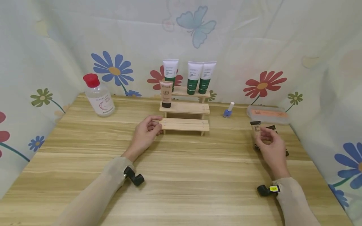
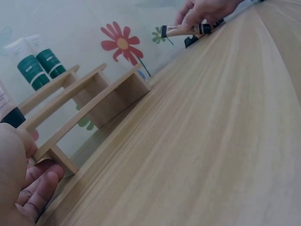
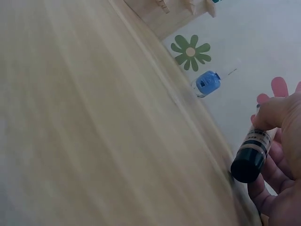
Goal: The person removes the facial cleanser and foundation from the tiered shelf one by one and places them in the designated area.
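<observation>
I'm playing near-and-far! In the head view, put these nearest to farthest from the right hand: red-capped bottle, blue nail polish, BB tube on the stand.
1. Blue nail polish, right of the stand.
2. BB tube, middle step.
3. Red-capped bottle, far left.

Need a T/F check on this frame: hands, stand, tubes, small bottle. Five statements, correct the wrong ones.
1. The right hand holds a small tube. True.
2. The left hand holds the red-capped bottle. False: it grips the left end of the bottom step.
3. Three white-and-green tubes stand at the top step. True.
4. The BB tube stands on the bottom step. False: it stands on the middle step.
5. A blue bottle with a white cap stands left of the clear case. True.
</observation>
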The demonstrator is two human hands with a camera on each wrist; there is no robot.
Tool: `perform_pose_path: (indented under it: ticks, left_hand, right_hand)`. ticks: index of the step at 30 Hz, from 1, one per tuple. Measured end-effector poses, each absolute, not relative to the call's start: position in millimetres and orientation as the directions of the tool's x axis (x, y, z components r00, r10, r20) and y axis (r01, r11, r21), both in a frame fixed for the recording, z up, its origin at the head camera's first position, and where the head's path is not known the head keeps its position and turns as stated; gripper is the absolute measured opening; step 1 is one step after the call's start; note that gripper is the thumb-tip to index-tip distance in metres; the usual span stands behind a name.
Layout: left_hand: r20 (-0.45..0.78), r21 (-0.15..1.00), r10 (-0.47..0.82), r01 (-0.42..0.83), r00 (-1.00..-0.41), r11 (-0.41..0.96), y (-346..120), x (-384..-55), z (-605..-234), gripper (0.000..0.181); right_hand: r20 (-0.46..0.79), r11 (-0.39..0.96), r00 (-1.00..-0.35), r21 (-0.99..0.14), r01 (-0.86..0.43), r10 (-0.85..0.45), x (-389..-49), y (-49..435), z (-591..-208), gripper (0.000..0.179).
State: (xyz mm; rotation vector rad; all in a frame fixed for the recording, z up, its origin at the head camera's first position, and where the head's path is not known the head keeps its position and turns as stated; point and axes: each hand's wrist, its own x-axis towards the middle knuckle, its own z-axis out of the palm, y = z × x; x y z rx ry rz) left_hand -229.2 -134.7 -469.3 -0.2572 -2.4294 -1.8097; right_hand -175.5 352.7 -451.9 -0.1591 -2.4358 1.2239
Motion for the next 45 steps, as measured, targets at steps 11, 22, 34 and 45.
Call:
perform_pose_path:
  ticks: [11,22,34,45]
  left_hand:
    - [0.178,0.942,0.073,0.191,-0.981,0.275,-133.0,-228.5,-468.8,0.028]
    - [0.176,0.942,0.073,0.189,-0.982,0.276,-133.1,-226.8,-467.6,0.027]
    - [0.191,0.937,0.073,0.204,-0.979,0.284,-133.7,-228.4,-468.2,0.026]
    - [0.192,0.935,0.074,0.206,-0.978,0.289,-133.6,-229.8,-469.5,0.027]
  right_hand:
    - [0.313,0.664,-0.911,-0.746,-0.062,0.268,-176.1,352.4,-460.4,0.037]
    - [0.310,0.696,-0.911,-0.717,-0.036,0.272,-173.7,349.6,-462.7,0.036]
    - [0.336,0.699,-0.892,-0.714,-0.032,0.302,-173.8,350.3,-463.4,0.041]
    - [0.365,0.683,-0.877,-0.728,-0.060,0.312,-174.5,353.0,-463.1,0.045]
